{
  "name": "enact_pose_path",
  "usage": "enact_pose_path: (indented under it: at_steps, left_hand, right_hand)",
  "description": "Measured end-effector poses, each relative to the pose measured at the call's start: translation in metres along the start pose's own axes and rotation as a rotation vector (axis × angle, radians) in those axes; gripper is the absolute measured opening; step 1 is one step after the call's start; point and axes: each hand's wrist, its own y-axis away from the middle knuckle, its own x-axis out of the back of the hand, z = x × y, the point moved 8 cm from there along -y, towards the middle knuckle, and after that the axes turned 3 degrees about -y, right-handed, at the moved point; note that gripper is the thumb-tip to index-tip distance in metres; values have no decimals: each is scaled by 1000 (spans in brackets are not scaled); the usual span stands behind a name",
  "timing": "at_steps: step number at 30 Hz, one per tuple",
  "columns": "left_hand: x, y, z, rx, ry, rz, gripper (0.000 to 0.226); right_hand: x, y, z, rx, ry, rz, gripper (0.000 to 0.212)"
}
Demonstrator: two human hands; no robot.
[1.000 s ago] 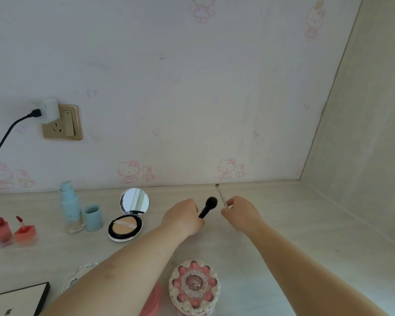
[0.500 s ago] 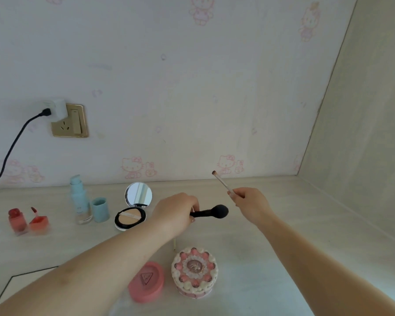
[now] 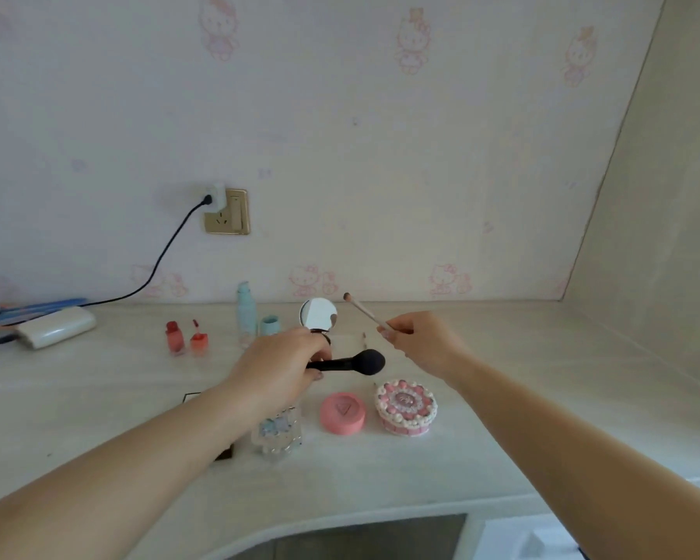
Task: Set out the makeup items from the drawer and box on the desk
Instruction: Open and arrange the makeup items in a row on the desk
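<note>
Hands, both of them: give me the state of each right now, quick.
Left hand: closed, fingers wrapped around the handle of the black powder brush.
Right hand: closed, fingers pinching the thin pale brush, tip pointing up and left.

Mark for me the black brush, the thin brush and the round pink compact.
black brush [image 3: 367,362], head view, on its dark rounded head.
thin brush [image 3: 364,311], head view, midway along its pale handle.
round pink compact [image 3: 343,412], head view, centre of its lid.
</note>
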Motion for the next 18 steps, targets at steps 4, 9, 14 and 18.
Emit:
enact_pose_path:
  at_steps: [4,9,14,18]
  left_hand:
    - [19,66,-32,20,3,-2,16]
    - [24,145,-71,15,-54,-83,16]
    - [22,202,-97,43,-96,-175,21]
    - [20,223,-116,89,-76,-166,24]
  right_hand:
    - [-49,28,-41,93,15,-85,23]
    - [-114,62,-75,198,115,-194,14]
    - [-171,85,-100,267,111,-272,21]
    - [-211,96,-109,314,111,-335,19]
